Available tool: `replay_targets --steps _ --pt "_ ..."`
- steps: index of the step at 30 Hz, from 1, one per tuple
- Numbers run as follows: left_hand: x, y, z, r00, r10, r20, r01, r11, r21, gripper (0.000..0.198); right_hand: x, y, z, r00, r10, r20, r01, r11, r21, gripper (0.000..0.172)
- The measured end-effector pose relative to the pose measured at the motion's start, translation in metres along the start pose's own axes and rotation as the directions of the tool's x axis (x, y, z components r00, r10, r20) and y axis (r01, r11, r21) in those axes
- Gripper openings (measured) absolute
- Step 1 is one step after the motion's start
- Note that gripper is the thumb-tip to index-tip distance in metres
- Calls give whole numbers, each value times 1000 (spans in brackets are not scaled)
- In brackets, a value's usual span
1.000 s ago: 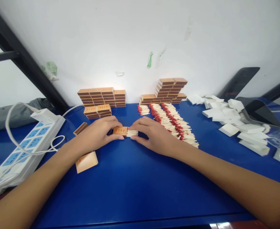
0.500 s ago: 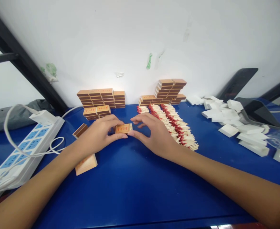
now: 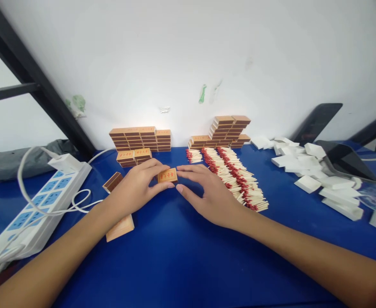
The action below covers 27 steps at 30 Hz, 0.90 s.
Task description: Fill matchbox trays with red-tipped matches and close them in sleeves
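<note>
A tan matchbox with red lettering is pinched between the thumb and fingers of my left hand, just above the blue table. It looks closed, with no tray end showing. At the box's right end is my right hand, its thumb and fingers apart and nothing between them. The fingertips are very close to the box; whether they touch it I cannot tell. Rows of red-tipped matches lie right behind my right hand. Beyond my left hand stands a short stack of matchboxes.
Stacked matchboxes line the wall at left, with another stepped stack at right. White trays are heaped at far right beside a dark device. A power strip with cables lies left. A brown box and tan box flank my left forearm.
The matchbox's tray, whose match-filled end stuck out at the right, is now inside the sleeve. My right thumb has come away from the box. The view has tilted slightly.
</note>
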State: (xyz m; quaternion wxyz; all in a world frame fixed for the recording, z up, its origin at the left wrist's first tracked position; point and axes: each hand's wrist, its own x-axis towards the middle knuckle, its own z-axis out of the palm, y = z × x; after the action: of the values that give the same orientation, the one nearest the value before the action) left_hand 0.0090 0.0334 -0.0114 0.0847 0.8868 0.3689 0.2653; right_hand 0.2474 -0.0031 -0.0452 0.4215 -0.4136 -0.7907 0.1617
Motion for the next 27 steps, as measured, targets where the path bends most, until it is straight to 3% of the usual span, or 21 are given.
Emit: replay_targets --steps 5,8,11,14,16,18,20,21,24,27 --pt "-2 -4 -1 1000 10 23 -10 1000 15 45 23 1 -7 993 50 110 -44 998 -51 47" --pt "-2 -9 -8 998 -46 37 45 999 19 55 47 5 -9 977 -38 211 59 994 -93 35" --pt "-3 -18 -30 995 -91 28 85 983 160 61 70 11 -6 975 -11 221 61 973 -224 29" --pt "-8 -29 -63 983 -181 -26 173 879 443 54 90 18 1 976 118 182 -50 938 -342 30" --pt "-11 -35 -83 928 -372 -24 330 791 515 65 101 22 9 971 163 176 -85 919 -385 30" --pt "-12 -36 -96 832 -543 113 413 743 527 66 109 25 19 960 184 212 -79 901 -428 30" --pt "-11 -34 -99 719 -637 278 443 728 523 66 114 28 29 947 203 248 -64 878 -475 31" --pt "-10 -31 -98 696 -656 291 454 716 531 64 117 28 34 943 211 259 -59 867 -495 32" --pt "-8 -28 -92 679 -668 304 441 703 559 50 120 26 43 937 218 273 -43 848 -529 34" --pt "-10 -32 -85 726 -620 298 398 731 554 37 119 18 39 936 215 281 -27 835 -550 35"
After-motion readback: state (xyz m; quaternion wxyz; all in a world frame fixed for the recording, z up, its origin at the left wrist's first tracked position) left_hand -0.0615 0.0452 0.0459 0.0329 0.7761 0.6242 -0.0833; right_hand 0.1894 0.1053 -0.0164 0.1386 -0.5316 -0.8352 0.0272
